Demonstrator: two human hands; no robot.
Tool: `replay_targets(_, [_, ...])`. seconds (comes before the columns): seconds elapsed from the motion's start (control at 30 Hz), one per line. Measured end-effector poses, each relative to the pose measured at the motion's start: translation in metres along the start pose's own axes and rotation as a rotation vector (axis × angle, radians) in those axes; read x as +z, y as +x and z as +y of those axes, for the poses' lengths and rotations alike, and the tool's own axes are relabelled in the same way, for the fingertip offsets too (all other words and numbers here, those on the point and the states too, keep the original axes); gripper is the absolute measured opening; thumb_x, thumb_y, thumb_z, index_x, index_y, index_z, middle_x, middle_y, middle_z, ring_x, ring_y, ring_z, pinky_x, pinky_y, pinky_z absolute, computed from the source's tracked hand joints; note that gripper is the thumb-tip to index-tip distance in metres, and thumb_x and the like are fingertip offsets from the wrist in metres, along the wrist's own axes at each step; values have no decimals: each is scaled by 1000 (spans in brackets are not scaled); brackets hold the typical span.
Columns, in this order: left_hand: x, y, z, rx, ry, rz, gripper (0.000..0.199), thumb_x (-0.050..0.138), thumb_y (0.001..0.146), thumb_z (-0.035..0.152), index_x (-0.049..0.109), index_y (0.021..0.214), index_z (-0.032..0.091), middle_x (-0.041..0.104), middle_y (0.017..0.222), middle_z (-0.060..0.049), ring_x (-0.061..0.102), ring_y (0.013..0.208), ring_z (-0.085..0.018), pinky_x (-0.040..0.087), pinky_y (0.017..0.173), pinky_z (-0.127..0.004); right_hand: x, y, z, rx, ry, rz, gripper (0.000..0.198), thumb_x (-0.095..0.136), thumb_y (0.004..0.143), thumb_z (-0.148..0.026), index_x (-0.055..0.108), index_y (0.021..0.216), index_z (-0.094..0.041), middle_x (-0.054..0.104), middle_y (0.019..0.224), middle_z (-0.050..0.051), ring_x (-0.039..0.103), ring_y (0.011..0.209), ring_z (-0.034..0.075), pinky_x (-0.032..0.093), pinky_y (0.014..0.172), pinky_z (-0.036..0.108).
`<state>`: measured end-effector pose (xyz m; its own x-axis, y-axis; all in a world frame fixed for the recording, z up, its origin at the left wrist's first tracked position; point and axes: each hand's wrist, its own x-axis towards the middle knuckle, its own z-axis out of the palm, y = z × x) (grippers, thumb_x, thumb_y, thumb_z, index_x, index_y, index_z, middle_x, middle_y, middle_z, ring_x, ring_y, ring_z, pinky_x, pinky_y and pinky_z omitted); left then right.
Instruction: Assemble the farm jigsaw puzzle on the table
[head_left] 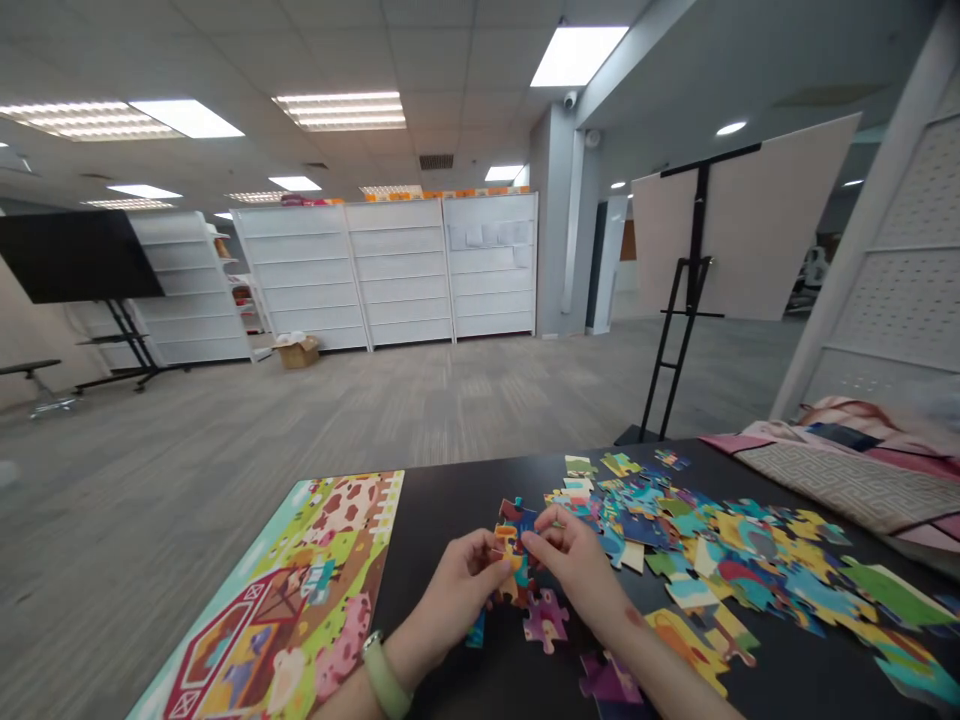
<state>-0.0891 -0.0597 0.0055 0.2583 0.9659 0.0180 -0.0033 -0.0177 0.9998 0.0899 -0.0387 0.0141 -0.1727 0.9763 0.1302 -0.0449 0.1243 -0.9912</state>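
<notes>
Both hands meet over the dark tabletop, on a small cluster of jigsaw puzzle pieces (512, 540) in blue, orange and brown. My left hand (469, 575), with a pale green watch at the wrist, pinches the cluster from its left side. From the right, my right hand (574, 555) has its thumb and fingers closed on a blue puzzle piece (527, 520) at the upper part of the cluster. Whether the pieces are fully locked together cannot be seen. Just below lies a purple puzzle piece (546, 620), apart from the hands.
A farm picture board (330, 580) lies at the left table edge. Many loose puzzle pieces (742, 550) spread across the right of the black table (442, 495). Folded fabric (847, 470) rests at the far right. Beyond stand an easel-like stand (675, 340) and white shelves (397, 270).
</notes>
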Motion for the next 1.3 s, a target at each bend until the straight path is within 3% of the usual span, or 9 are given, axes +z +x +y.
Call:
replay_targets(0.23, [2,-1,2,78,-16,-6,47,76,76,59,58,81,17,57,72,1,55,65,-12,44,63,-24,1,-2,-2,0,9,-28,48,76,72,-63,50,79,-24,60,56,-4,59,56,17,42,59,28])
replay_targets(0.53, [5,0,0,108,10,29,49,72,78,64,57,79,18,56,70,2,52,62,-12,39,59,-23,4,-3,4,-70,-150,17,41,74,77,-57,50,77,-24,58,55,-5,53,51,14,33,52,26])
replay_targets(0.67, [4,3,-4,108,125,95,53,63,82,70,57,78,18,56,67,1,49,58,-12,36,54,-23,5,-2,10,-82,-179,1,39,73,78,-55,48,75,-24,58,54,-4,54,52,15,33,53,26])
replay_targets(0.83, [-1,8,-7,148,229,86,52,60,85,68,57,72,18,54,64,2,47,58,-13,35,55,-24,6,-1,6,-78,-177,-36,38,73,78,-52,47,73,-24,57,53,-5,53,49,14,33,50,24])
replay_targets(0.97, [-12,0,6,188,361,-17,43,59,89,57,63,75,17,57,68,0,52,66,-15,40,63,-26,2,-8,-6,-34,-168,-73,38,76,75,-50,48,73,-24,60,55,-4,56,52,14,36,52,24])
replay_targets(1.07, [-30,-18,20,221,507,-140,28,78,76,42,72,92,20,67,90,-2,58,86,-21,45,80,-30,-4,-19,-13,-7,-158,-99,35,74,77,-47,49,77,-23,62,56,-5,57,53,14,39,54,25])
replay_targets(1.13, [-46,-31,25,241,703,-177,33,83,71,32,73,102,25,68,104,-2,57,100,-24,43,92,-33,-5,-27,-14,3,-170,-109,28,71,79,-41,54,92,-23,60,57,-8,56,53,13,39,54,24])
replay_targets(1.23, [-67,-46,30,232,972,-135,24,75,80,25,73,104,27,66,108,-4,57,105,-25,43,96,-36,1,-34,-9,1,-351,-175,40,61,85,-32,55,123,-23,60,61,-9,55,50,14,39,51,25])
replay_targets(1.3, [-70,-54,33,226,1021,-44,20,68,86,22,71,106,24,64,111,-7,56,107,-27,43,97,-39,9,-35,-5,-45,-559,-208,34,57,85,-25,62,118,-23,61,62,-6,57,53,15,39,54,26])
